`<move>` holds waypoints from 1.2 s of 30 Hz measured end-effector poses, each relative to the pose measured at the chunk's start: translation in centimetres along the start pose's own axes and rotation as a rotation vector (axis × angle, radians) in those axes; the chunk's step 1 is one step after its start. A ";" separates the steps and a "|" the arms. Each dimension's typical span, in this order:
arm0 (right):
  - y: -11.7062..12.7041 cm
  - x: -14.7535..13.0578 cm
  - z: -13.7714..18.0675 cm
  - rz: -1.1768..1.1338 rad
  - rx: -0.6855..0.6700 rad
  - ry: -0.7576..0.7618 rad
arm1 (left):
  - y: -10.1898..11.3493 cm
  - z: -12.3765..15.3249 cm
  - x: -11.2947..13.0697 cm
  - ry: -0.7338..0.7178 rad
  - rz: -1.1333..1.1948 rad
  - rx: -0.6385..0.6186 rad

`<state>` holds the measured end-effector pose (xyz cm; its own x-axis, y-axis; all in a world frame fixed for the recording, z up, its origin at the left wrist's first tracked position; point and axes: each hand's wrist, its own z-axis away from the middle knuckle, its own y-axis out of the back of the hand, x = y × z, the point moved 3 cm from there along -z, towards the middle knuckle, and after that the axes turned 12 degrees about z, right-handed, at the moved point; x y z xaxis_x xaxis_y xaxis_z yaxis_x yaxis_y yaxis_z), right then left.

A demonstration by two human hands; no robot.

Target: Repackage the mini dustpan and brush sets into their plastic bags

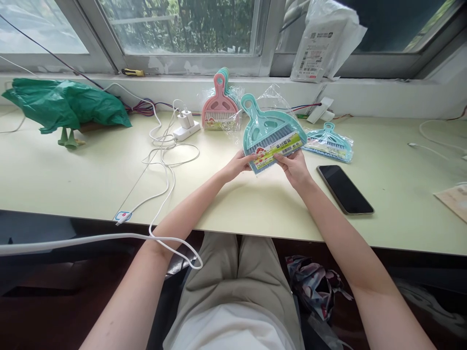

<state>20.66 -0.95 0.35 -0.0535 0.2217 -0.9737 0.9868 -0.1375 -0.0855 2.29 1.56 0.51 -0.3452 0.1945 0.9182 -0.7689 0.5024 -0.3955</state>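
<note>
Windows [186,29] back the tabletop [233,209]; inside its front edge, I have both hands [236,166] [297,171] gripping a turquoise dustpan-and-brush set [269,125], whose seemingly slick wrapper [275,99] could slip.

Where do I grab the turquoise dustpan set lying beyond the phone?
Best taken, I'd judge, by the right edge of the dustpan set, coming from the right: its handle points toward the wall, near a white block, and the held set overlaps its left end in this view.
</note>
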 end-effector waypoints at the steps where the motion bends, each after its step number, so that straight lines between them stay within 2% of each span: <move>1: 0.1 -0.1 0.0 0.000 -0.006 0.003 | 0.0 0.0 0.0 -0.001 0.001 -0.008; 8: 0.3 -0.1 -0.1 -0.016 -0.010 0.000 | -0.3 0.1 0.0 -0.011 0.010 -0.074; 20: -0.1 0.0 0.2 -0.025 0.008 0.000 | -0.3 0.2 0.1 -0.011 -0.044 -0.047; 25: 0.1 0.1 0.1 -0.017 0.038 0.015 | -0.6 0.5 0.6 0.010 -0.219 -0.045; 28: 0.1 0.0 0.2 -0.031 0.059 0.029 | -1.2 0.9 0.1 0.070 -0.312 -0.143; 32: 0.1 -0.2 0.3 -0.019 0.069 0.038 | -2.1 1.3 -0.8 0.152 -0.244 -0.261; 36: 0.0 -0.2 0.3 -0.026 0.072 0.036 | -2.3 1.1 -0.7 0.059 -0.135 -0.200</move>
<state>20.62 -1.30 0.47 -0.0724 0.2610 -0.9626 0.9714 -0.2003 -0.1274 3.70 -0.62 0.71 -0.2097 0.1604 0.9645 -0.6822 0.6826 -0.2618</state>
